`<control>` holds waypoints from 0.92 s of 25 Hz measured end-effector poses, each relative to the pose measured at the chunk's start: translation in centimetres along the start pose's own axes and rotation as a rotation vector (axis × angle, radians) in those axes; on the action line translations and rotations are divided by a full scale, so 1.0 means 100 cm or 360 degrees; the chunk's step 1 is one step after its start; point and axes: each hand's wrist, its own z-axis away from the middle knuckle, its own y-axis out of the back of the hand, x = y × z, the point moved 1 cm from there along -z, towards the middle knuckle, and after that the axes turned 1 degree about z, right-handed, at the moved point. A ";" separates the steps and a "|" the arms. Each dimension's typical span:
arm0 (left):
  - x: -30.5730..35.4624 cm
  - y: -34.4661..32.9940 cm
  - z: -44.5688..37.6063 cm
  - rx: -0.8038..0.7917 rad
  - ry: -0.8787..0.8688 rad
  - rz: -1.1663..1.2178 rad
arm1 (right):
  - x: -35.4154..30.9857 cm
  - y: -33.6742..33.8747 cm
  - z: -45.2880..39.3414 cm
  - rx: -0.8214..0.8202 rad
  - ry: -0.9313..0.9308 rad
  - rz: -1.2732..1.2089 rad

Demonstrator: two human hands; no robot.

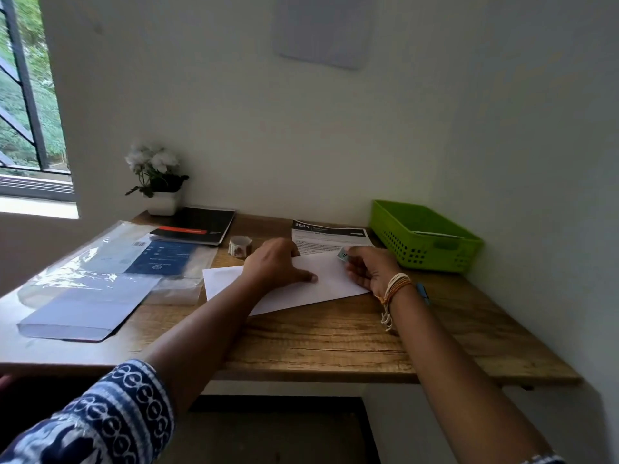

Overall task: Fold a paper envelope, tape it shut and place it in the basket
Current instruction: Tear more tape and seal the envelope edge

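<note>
A white paper envelope [330, 279] lies flat in the middle of the wooden desk [335, 343]. My left hand [276, 262] presses down on its top, fingers spread and thumb stretched along the paper. My right hand [370, 267] is at the envelope's right end and pinches a short strip of patterned tape [343, 254] at the upper right corner. A roll of tape [239, 246] stands just behind my left hand. The green plastic basket [425, 236] sits at the back right corner, with a white sheet inside.
A printed sheet [330, 236] lies behind the envelope. A black notebook [197, 226] and a potted white flower [157, 179] stand at the back left. A plastic-wrapped pack of paper [100, 279] covers the desk's left side. A blue object [422, 293] lies by my right wrist.
</note>
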 end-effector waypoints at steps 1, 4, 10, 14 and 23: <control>0.000 0.000 0.000 0.0018 0.0000 0.0012 | 0.000 0.000 0.001 0.0013 0.0005 0.0011; 0.001 0.001 0.001 0.0062 -0.0016 0.0025 | 0.000 -0.001 0.001 0.0036 0.0018 0.0058; 0.000 0.001 0.002 0.0085 -0.0018 0.0041 | -0.002 0.000 -0.002 0.0133 0.0071 0.0014; 0.001 0.002 0.003 0.0125 -0.0012 0.0039 | -0.003 0.000 -0.002 0.0206 0.0173 -0.0002; 0.000 0.002 0.005 0.0156 -0.0045 0.0044 | -0.003 0.001 0.002 0.0151 0.0337 0.0153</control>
